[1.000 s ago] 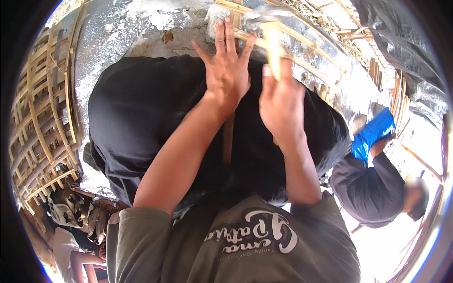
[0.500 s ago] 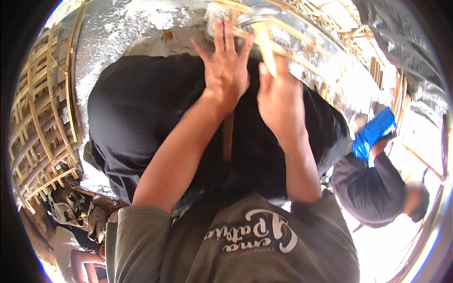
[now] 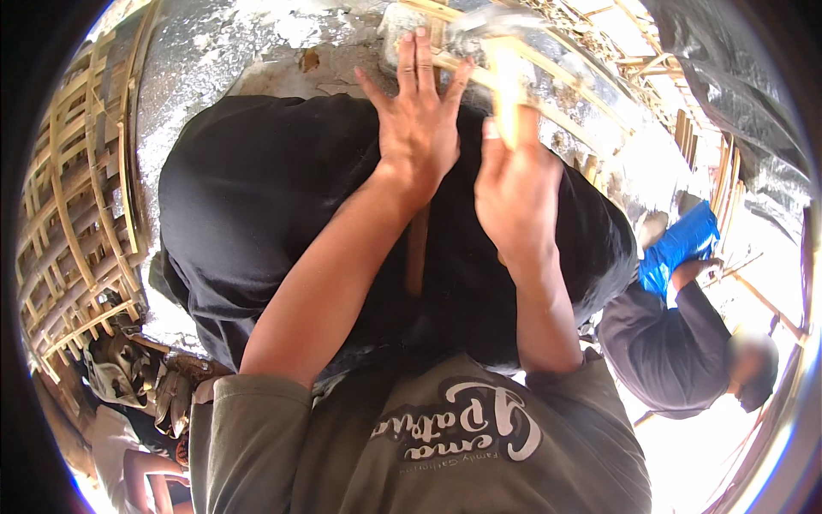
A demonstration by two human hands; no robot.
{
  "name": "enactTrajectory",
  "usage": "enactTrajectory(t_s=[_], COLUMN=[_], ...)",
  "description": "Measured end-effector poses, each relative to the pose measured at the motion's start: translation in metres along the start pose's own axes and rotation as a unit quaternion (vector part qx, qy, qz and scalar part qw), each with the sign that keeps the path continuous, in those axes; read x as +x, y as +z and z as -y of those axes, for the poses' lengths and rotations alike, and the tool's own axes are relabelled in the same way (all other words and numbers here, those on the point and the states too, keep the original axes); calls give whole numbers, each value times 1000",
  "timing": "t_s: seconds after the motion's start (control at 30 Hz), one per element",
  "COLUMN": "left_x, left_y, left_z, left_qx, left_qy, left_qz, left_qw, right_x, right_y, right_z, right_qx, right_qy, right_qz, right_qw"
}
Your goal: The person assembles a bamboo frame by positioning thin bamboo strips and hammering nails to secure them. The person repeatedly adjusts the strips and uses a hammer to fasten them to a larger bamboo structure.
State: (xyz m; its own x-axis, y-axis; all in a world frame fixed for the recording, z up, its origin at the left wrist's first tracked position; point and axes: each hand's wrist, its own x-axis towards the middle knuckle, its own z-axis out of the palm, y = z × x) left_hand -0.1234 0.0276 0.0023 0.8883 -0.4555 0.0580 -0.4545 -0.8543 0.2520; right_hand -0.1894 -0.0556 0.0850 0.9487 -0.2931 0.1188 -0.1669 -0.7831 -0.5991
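Observation:
My left hand (image 3: pixel 421 128) lies with fingers spread over pale bamboo strips (image 3: pixel 561 117) at the top of the view. Closed round a hammer's light wooden handle (image 3: pixel 508 90) is my right hand (image 3: pixel 519 193), just right of the left one. The hammer's metal head (image 3: pixel 490 23) is smeared by motion, above the strips. Whether it touches them I cannot tell. One narrow wooden strip (image 3: pixel 416 257) shows below my left wrist, against my black clothing.
A woven bamboo lattice panel (image 3: pixel 79 184) stands at the left. On the right, a person (image 3: pixel 668 347) in dark clothes sits beside a blue plastic bag (image 3: pixel 682 244). Another person's arm (image 3: pixel 147 471) shows at the lower left. Dark plastic sheeting (image 3: pixel 736 86) hangs at the upper right.
The hammer and my right hand have shifted slightly right and down, with the hammer more blurred. My left hand stays spread in nearly the same place.

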Motion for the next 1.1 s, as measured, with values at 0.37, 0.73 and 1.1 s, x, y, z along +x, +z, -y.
enactTrajectory(t_s=[0.37, 0.73, 1.1], left_x=[1, 5, 2], left_y=[6, -2, 2], left_z=[3, 1, 0], left_qx=[15, 22, 6], left_qy=[18, -7, -11], left_qz=[-46, 8, 14], left_qw=[999, 1000, 1000], right_x=[1, 8, 4], right_y=[2, -2, 11], right_z=[-13, -3, -15], right_qx=[-66, -33, -121], right_qy=[-40, -5, -3], right_qz=[-1, 12, 58], right_qw=[997, 999, 991])
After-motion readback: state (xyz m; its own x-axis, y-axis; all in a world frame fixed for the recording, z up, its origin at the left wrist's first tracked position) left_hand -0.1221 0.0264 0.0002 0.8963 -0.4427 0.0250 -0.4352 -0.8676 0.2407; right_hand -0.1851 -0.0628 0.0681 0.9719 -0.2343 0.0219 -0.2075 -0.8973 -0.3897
